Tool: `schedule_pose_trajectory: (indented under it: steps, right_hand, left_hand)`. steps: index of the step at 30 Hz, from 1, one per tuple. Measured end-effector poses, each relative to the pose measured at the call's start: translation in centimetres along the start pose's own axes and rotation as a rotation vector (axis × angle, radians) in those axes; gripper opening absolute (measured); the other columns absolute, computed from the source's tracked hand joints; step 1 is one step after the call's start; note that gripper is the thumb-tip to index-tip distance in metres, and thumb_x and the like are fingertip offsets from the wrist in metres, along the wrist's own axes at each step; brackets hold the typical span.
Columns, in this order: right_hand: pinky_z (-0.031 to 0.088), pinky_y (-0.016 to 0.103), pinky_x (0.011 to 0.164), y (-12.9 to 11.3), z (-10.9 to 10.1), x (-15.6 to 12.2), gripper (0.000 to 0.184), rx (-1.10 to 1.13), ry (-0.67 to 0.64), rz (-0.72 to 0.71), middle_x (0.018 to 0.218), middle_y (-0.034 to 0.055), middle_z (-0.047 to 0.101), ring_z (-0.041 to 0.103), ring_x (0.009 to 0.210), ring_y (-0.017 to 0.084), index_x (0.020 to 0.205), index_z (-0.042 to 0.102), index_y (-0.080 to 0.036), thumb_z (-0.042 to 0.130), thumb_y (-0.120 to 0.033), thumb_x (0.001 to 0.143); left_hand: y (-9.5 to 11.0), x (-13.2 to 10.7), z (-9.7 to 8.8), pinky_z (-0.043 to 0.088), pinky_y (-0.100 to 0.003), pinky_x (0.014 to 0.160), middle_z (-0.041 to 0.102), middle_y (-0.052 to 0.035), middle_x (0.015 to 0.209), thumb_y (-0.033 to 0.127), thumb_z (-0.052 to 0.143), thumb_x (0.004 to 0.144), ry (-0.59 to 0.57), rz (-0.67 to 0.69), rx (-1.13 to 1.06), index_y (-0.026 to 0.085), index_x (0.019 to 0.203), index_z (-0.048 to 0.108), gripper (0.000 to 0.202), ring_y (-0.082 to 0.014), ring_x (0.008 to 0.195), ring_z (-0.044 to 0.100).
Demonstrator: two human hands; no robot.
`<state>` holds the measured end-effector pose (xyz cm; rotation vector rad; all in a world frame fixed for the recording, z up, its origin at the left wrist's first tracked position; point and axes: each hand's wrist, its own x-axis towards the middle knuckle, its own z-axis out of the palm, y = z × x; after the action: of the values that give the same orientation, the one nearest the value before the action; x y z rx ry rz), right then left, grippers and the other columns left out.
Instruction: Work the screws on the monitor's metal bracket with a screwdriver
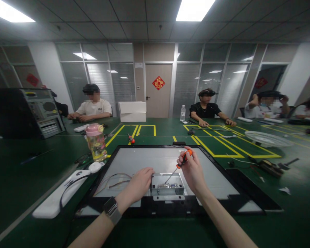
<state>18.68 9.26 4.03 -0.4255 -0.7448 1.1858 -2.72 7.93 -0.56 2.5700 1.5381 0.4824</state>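
A screwdriver (179,166) with an orange and black handle is gripped in my right hand (192,168). Its shaft slants down to the left, and the tip reaches into an open metal box (167,196) with connectors along its near side. Curled against the box's left side, my left hand (142,182) grips it; the fingertips are partly hidden. Under the box lies a flat display panel (150,160) with a black frame and a pale grey back. Thin loose cables (115,181) run across the panel to the left of my left hand.
At left are a white power strip (63,193), a pink-lidded bottle (96,143) and a black computer case (23,112). A small red tool (131,139) lies beyond the panel. A dark device (270,167) and a clear round dish (267,137) sit right. Several people sit across the table.
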Motion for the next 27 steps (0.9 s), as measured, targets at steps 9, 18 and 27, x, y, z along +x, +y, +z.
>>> schedule_pose_trajectory:
  steps: [9,18,27]
  right_hand:
    - [0.011,0.015,0.030,-1.8,-0.7,1.0,0.055,-0.021,0.229,0.146,0.039,-0.0145,0.027,0.015,0.031,0.002,0.059,0.033,-0.022,0.070,-0.056,0.080]
    - [0.013,0.016,0.029,-4.0,-1.0,1.7,0.053,-0.054,0.258,0.053,0.038,-0.0136,0.027,0.015,0.030,0.003,0.058,0.029,-0.023,0.065,-0.050,0.085]
    - [0.014,0.017,0.029,-5.0,-1.4,2.0,0.051,-0.074,0.242,-0.014,0.038,-0.0130,0.028,0.016,0.029,0.004,0.058,0.029,-0.024,0.064,-0.048,0.085]
  left_hand:
    - [0.1,0.0,-0.1,0.040,-0.040,0.113,0.059,-0.0127,0.139,0.008,0.037,0.094,-0.006,-0.002,0.005,0.015,0.129,0.059,0.042,-0.0228,0.129,0.055]
    - [-0.1,0.1,-0.1,0.040,-0.041,0.113,0.059,-0.0142,0.139,0.008,0.037,0.094,-0.007,0.006,-0.005,0.013,0.128,0.059,0.041,-0.0235,0.128,0.056]
    - [0.1,-0.2,-0.2,0.039,-0.040,0.115,0.059,-0.0139,0.140,0.009,0.037,0.095,-0.010,0.003,-0.004,0.013,0.129,0.058,0.041,-0.0234,0.130,0.054]
